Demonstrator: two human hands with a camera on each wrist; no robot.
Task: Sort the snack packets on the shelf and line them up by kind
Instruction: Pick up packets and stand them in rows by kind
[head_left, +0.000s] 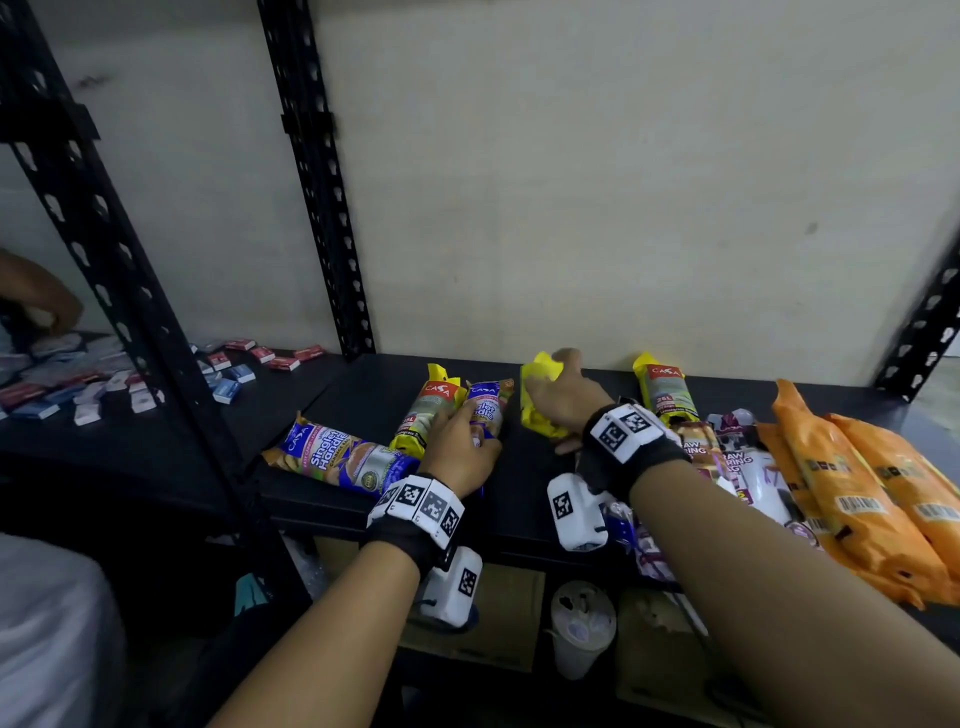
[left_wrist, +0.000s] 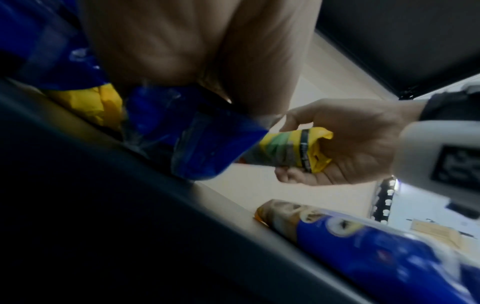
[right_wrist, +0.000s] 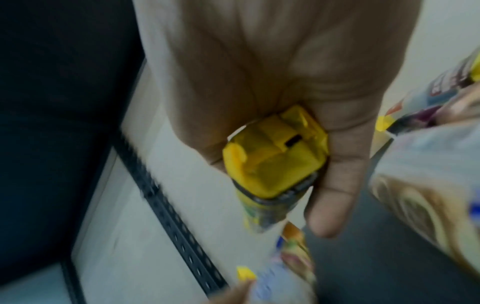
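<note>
Now, left hand (head_left: 457, 452): we have our fingers curled round the blue packet (head_left: 488, 408), which stands tilted on the shelf (head_left: 363, 395); the left wrist view shows the blue wrapper (left_wrist: 207, 148) pressed under our palm.
Right hand (head_left: 563, 400): we grip the yellow packet (head_left: 540, 395) near the back of the shelf, fingers and thumb closed round it; the right wrist view shows its folded yellow end (right_wrist: 275, 160) sitting in our fist.
Neighbour of the blue packet: a yellow-and-grey packet (head_left: 426, 415) leans just beside it on the left, touching it.
Lying blue packet: a longer one (head_left: 337, 457) lies flat near the front edge, left of our left wrist.
Far yellow packet: another yellow-and-grey one (head_left: 667, 389) lies behind our right wrist, apart from the one we hold.
Right side: white and brown packets (head_left: 727, 457) sit in a heap just beside our right forearm, and orange packets (head_left: 852, 478) lie side by side beyond them.
Next bay: small red, blue and white boxes (head_left: 228, 374) lie scattered past the black upright (head_left: 317, 176).
Wrists: both carry white marker bands (head_left: 623, 428).
</note>
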